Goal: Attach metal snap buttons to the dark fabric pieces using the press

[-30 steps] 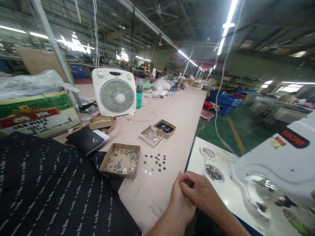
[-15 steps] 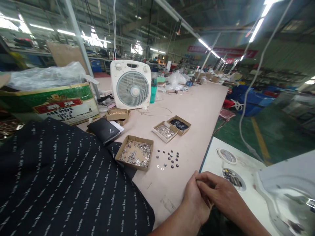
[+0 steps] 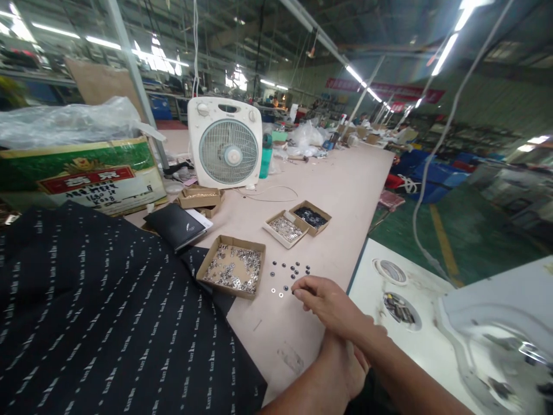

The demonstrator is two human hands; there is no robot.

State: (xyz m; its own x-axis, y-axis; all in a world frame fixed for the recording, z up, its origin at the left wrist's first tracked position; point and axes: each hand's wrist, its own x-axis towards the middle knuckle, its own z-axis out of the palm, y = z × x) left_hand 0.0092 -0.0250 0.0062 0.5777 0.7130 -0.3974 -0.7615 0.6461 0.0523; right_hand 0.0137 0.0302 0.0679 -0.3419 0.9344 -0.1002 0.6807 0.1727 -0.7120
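Note:
Dark round snap buttons (image 3: 297,271) lie scattered on the table, with two pale ring-shaped pieces (image 3: 273,290) beside them. My right hand (image 3: 324,301) reaches over them, thumb and forefinger pinched at a dark snap button (image 3: 293,291). Below and partly behind the right wrist is my left hand (image 3: 355,369); its fingers are curled in, and whatever they hold is hidden. Left of the loose pieces stands a shallow cardboard box (image 3: 263,259) of silvery metal snap parts. Farther back are a small box of silvery pieces (image 3: 285,227) and one of black pieces (image 3: 311,217).
Dark printed fabric (image 3: 129,311) covers the left front of the table. A black notebook (image 3: 175,225), a white box fan (image 3: 227,144), a teal bottle (image 3: 266,157) and a green carton (image 3: 86,178) stand behind. On the right is a white machine (image 3: 505,305) with part-filled round wells.
My right hand has left my left hand and moved leftward to the loose snap buttons, closing on one. The left hand stays low, now partly covered by the right wrist. The view shifted slightly.

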